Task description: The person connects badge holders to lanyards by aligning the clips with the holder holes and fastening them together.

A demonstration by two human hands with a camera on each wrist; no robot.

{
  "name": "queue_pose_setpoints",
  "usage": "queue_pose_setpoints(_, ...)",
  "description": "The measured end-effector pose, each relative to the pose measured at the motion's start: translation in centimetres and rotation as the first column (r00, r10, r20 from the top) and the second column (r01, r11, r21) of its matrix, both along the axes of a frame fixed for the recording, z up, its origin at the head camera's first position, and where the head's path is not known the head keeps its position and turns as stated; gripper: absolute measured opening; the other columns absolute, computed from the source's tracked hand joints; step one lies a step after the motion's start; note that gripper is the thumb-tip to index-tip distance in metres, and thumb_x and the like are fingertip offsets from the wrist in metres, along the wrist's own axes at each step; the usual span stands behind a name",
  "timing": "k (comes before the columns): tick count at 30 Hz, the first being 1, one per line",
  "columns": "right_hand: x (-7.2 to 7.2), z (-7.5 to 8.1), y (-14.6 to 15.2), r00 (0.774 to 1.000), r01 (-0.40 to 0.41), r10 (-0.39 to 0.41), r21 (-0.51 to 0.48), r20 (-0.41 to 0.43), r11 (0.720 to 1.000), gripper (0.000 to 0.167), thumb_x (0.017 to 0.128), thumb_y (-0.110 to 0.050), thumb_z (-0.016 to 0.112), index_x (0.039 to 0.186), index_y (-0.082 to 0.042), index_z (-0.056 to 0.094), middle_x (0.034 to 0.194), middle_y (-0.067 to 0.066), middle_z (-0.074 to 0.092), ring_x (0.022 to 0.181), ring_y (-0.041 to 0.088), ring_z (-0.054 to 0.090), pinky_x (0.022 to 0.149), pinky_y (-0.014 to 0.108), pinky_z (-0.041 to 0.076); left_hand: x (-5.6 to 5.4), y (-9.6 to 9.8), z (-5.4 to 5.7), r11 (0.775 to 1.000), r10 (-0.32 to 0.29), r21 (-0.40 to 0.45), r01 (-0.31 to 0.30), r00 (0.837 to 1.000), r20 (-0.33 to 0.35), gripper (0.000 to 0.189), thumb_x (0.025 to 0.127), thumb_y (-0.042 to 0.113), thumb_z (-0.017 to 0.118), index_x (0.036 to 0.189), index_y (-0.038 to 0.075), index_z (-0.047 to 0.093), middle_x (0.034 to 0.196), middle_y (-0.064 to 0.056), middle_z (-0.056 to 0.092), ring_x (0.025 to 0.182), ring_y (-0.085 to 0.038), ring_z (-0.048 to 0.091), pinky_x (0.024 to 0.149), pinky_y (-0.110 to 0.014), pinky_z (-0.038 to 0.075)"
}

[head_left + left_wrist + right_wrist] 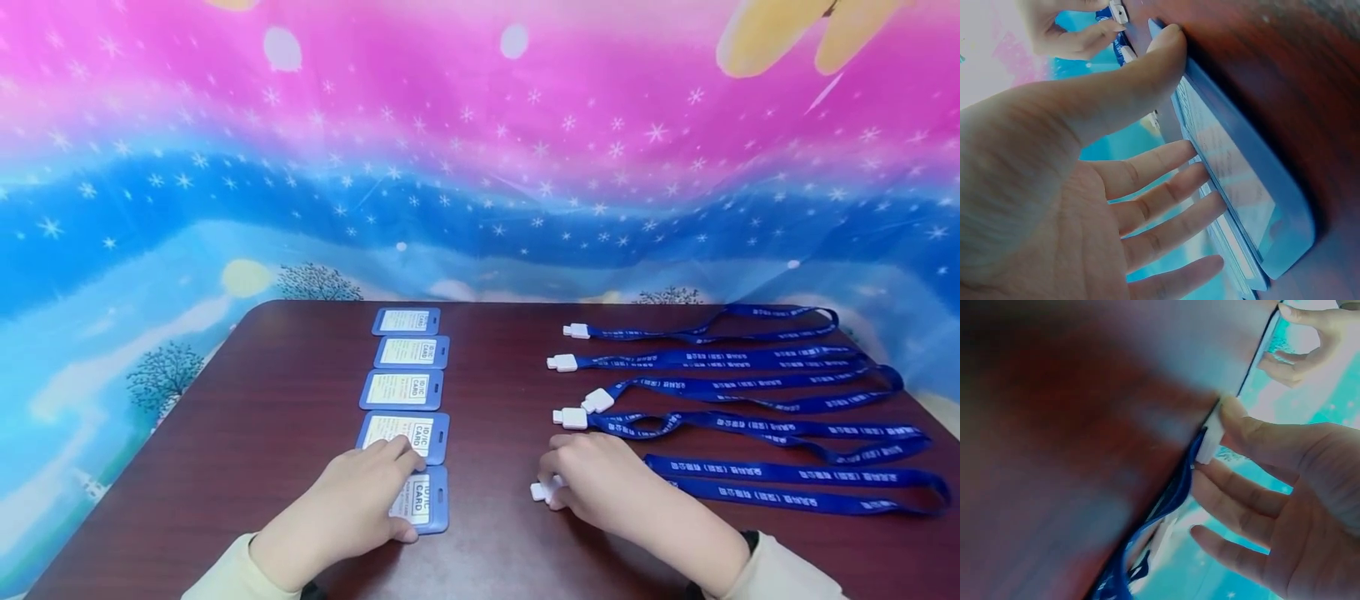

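A blue-framed ID card holder point(433, 504) lies flat at the near end of a column on the table. My left hand point(341, 508) spans it, the thumb on its near edge and the fingertips at its far edge; the left wrist view shows the holder point(1229, 156) between them. On the right, my right hand point(607, 475) pinches the white plastic clip point(537, 492) of the nearest blue lanyard point(795, 497). Thumb and fingers cover part of that clip point(1211, 439) in the right wrist view. The lanyard's strap trails off to the right.
Beyond my left hand, several more card holders point(401, 390) continue the column towards the back. Several other blue lanyards point(720, 358) with white clips lie in rows at the right. The dark wooden table point(495, 375) ends at a colourful printed backdrop point(480, 167).
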State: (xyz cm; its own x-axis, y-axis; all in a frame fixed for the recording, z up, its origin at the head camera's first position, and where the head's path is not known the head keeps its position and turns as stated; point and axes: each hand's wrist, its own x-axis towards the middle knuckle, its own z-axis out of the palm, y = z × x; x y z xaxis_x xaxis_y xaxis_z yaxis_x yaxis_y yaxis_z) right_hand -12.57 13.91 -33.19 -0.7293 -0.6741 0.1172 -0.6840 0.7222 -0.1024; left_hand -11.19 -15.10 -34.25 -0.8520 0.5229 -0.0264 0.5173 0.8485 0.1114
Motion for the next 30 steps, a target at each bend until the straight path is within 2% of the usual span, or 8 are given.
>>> queue_pose_setpoints(4, 0.0, 0.1, -0.9, 1.0, 0.003, -0.003, 0.012, 0.001, 1.0, 0.016, 0.07, -0.016, 0.089, 0.077, -0.017, 0.075, 0.07, -0.01, 0.054, 0.065, 0.009, 0.057, 0.059, 0.029, 0.051, 0.2, 0.3, -0.1, 1.0, -0.021, 0.001, 0.021, 1.0, -0.018, 0.065, 0.067, 0.043, 0.09, 0.116, 0.007, 0.066, 0.101, 0.002, 0.057, 0.091, -0.016, 0.055, 0.077, -0.04, 0.052)
queue_pose_setpoints(9, 0.0, 0.1, -2.3, 0.999, -0.038, 0.038, 0.009, -0.018, 0.999, 0.014, 0.072, -0.016, 0.088, 0.079, -0.016, 0.076, 0.071, -0.007, 0.058, 0.064, 0.01, 0.058, 0.058, 0.028, 0.05, 0.3, 0.7, -0.2, 0.999, -0.046, 0.013, 0.046, 0.999, -0.027, 0.065, 0.069, 0.045, 0.088, 0.119, 0.008, 0.067, 0.105, 0.002, 0.059, 0.095, -0.016, 0.058, 0.078, -0.04, 0.053)
queue_pose_setpoints(16, -0.1, 0.2, -3.8, 0.999, -0.039, 0.039, 0.001, 0.031, 0.999, 0.012, 0.075, -0.018, 0.087, 0.083, -0.015, 0.079, 0.072, -0.007, 0.06, 0.062, 0.007, 0.055, 0.058, 0.023, 0.047, 0.8, 1.3, -0.3, 0.996, -0.093, 0.004, 0.093, 0.994, -0.058, 0.063, 0.077, 0.046, 0.083, 0.126, 0.01, 0.067, 0.115, 0.001, 0.059, 0.104, -0.017, 0.057, 0.082, -0.041, 0.052)
queue_pose_setpoints(23, -0.2, 0.2, -5.1, 0.999, -0.031, 0.03, 0.032, 0.041, 0.999, 0.012, 0.078, -0.021, 0.085, 0.088, -0.016, 0.081, 0.074, -0.007, 0.062, 0.066, 0.007, 0.058, 0.062, 0.023, 0.05, 1.0, 1.5, -0.4, 0.996, -0.089, -0.006, 0.089, 0.995, -0.05, 0.059, 0.084, 0.041, 0.078, 0.131, 0.009, 0.065, 0.123, -0.003, 0.058, 0.107, -0.018, 0.056, 0.085, -0.041, 0.052)
queue_pose_setpoints(30, -0.5, 0.3, -6.3, 0.997, -0.054, 0.051, 0.055, 0.055, 0.997, 0.01, 0.078, -0.022, 0.086, 0.084, -0.017, 0.08, 0.072, -0.009, 0.062, 0.066, 0.004, 0.057, 0.062, 0.02, 0.049, 0.9, 1.7, -0.8, 0.996, -0.092, -0.011, 0.092, 0.994, -0.062, 0.057, 0.083, 0.038, 0.079, 0.129, 0.007, 0.065, 0.115, -0.002, 0.058, 0.1, -0.018, 0.054, 0.082, -0.039, 0.052)
